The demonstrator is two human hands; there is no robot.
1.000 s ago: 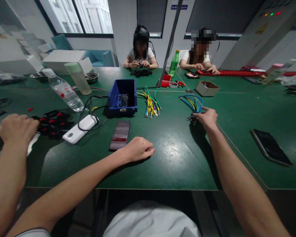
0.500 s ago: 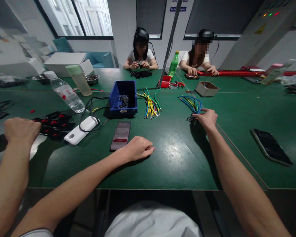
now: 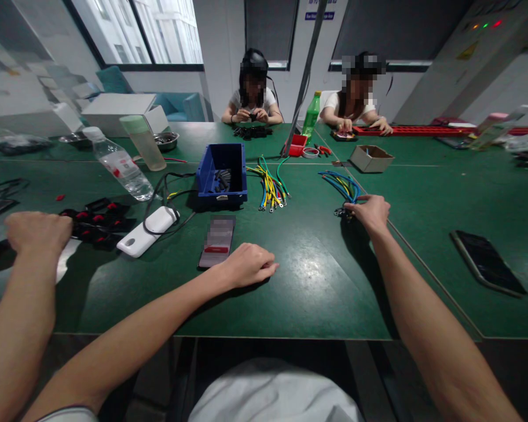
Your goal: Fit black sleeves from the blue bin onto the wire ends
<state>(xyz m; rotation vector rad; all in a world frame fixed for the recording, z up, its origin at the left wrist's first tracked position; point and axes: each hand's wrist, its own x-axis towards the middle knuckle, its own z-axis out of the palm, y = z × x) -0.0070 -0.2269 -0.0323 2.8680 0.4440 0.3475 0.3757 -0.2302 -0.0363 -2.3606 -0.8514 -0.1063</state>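
My left hand [image 3: 253,265] rests on the green table [image 3: 290,310], its fingers curled together; whether anything is inside is hidden. A phone with a lit screen [image 3: 217,241] lies just beside that wrist. Farther right, my right hand [image 3: 370,211] pinches the near end of a bundle of blue, yellow and green wires [image 3: 344,186], where dark metal terminals show. Between the two hands and farther back lies a second bundle of wires [image 3: 270,186] with ring ends. Left of it stands a blue bin [image 3: 222,176] holding small dark pieces.
A neighbour's arm [image 3: 30,281] reaches in at the left, near black and red parts [image 3: 99,221]. A white power bank [image 3: 147,232], a water bottle [image 3: 121,164], a cardboard box [image 3: 370,159] and a dark phone [image 3: 487,262] lie around. Two people [image 3: 251,108] sit opposite.
Both my hands keep their places and poses; the view has shifted slightly. At the far left, more of the neighbour's other hand shows, with a dark item.
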